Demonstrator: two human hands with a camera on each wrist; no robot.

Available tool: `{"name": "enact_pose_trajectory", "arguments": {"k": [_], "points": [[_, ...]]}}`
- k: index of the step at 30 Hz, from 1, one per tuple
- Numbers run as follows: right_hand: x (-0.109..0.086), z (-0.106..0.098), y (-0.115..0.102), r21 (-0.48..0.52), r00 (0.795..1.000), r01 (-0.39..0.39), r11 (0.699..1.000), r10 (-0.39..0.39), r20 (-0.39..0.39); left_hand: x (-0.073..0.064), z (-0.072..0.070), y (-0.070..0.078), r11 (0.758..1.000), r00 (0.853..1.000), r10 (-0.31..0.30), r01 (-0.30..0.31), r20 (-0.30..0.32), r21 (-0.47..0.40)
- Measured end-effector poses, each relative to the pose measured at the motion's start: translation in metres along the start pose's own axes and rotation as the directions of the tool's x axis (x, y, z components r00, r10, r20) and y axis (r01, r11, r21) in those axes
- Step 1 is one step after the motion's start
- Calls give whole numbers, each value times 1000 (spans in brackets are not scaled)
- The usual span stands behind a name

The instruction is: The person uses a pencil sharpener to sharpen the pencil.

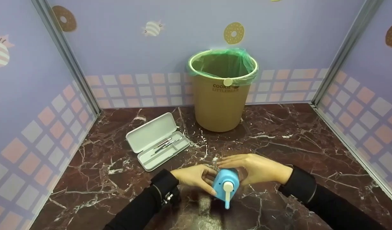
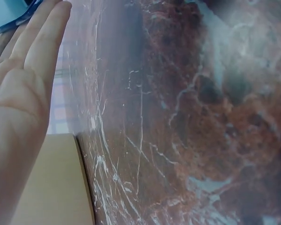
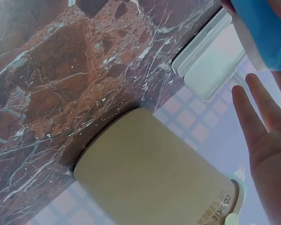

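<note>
A blue pencil sharpener (image 1: 226, 180) with a white crank (image 1: 228, 188) is between both hands, crank side toward me. My left hand (image 1: 196, 179) holds its left side, thumb at the front and fingers behind. My right hand (image 1: 255, 166) is round its far and right sides, fingers stretched out behind it. In the right wrist view the sharpener (image 3: 264, 35) shows at the top right, above the straight fingers of the right hand (image 3: 274, 154). The left wrist view has the palm and long fingers of the left hand (image 2: 21, 93), with a dark blue edge beyond the fingers.
An open pale pencil case (image 1: 157, 124) with several thin pencils or pens (image 1: 164, 146) in it lies left of the hands. Behind stands a tan waste bin (image 1: 219, 105) lined with a green bag (image 1: 245, 60). Patterned walls enclose the dark marble tabletop (image 1: 295, 150).
</note>
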State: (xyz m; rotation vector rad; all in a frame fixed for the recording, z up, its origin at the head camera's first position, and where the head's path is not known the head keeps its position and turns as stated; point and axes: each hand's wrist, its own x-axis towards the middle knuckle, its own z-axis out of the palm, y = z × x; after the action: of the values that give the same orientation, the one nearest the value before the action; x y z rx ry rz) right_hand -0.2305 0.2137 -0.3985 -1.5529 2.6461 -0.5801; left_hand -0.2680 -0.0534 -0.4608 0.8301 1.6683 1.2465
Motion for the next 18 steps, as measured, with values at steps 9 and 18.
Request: {"name": "enact_pose_trajectory", "arguments": {"k": [9,18], "points": [[-1,1,-2,-90,999,10,996,-12,-32,-3,-4,-5,1000,1000,15,-16,-27,-24],[-3,7,5,-90,990,-114,989,106,-89,-10,-13,-4,985,967,134,-104,-218,141]]}}
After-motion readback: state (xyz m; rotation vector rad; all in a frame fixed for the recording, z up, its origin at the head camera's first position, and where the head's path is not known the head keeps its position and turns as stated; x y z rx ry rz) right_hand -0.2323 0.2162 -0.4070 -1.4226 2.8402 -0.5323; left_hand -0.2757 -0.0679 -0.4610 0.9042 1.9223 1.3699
